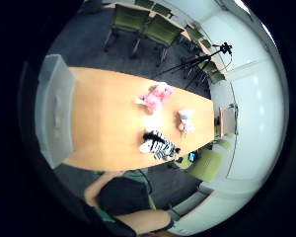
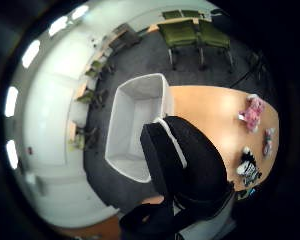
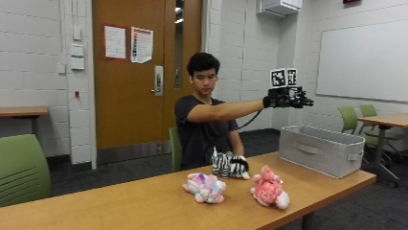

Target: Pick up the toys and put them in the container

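container (image 3: 322, 149) mouth open above | three toys (image 3: 232, 166) clustered — bare table (image 3: 127, 203) around

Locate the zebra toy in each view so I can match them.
Outside view: zebra on the table in front of the person.
Little finger side view: zebra at the table edge nearest the person.
Thumb side view: zebra beyond the gloved hand.
Shared landmark: the container.
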Motion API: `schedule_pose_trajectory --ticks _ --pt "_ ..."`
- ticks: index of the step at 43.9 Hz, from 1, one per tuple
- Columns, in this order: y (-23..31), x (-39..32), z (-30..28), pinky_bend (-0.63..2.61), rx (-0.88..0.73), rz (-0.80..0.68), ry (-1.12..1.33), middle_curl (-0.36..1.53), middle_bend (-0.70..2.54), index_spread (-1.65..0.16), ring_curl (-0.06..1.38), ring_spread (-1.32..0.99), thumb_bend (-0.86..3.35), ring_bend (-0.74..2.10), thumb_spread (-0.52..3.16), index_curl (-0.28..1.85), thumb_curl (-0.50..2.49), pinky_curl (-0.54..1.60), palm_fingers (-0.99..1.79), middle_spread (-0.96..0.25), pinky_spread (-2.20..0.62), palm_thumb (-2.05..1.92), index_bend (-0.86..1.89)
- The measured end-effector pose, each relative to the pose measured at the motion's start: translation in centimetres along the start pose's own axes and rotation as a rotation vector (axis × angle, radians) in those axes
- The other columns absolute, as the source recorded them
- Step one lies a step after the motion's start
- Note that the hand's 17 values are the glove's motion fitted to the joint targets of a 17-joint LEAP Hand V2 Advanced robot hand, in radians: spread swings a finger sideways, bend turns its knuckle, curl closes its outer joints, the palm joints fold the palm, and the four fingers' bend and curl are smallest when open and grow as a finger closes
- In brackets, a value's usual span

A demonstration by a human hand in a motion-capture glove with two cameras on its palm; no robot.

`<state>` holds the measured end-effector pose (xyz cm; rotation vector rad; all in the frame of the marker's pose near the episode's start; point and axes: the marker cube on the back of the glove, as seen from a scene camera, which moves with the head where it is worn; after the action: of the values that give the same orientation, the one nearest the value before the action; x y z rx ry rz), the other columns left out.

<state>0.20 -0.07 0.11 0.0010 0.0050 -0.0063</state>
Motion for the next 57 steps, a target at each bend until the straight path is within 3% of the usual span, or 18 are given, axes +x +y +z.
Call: schedule_pose_trajectory --ticks 8,17,36,57 --pt "0.1 0.3 0.5 0.40 -0.029 -0.006 0.022 0.10 0.21 -0.18 0.05 -0.19 -0.03 0.18 0.91 0.13 0.02 0.15 0.14 -0.08 -0.09 -0.04 0.22" --pt "0.4 0.7 0.8 0.45 -0.053 -0.012 0.026 0.16 0.19 -0.22 0.08 -0.25 -0.04 0.19 1.16 0.19 0.05 0.21 0.04 -0.10 -0.09 -0.06 0.19" --pt "2.2 5.8 1.0 0.48 -0.068 0.029 0.057 0.25 0.20 -0.25 0.15 -0.27 -0.05 0.20 1.27 0.28 0.09 0.27 -0.01 -0.11 -0.08 -0.07 0.18" --pt "10.4 21.6 3.2 0.45 -0.044 0.195 0.116 0.32 0.19 -0.26 0.16 -0.23 -0.07 0.14 1.20 0.35 0.10 0.30 -0.08 -0.08 -0.05 -0.10 0.20"
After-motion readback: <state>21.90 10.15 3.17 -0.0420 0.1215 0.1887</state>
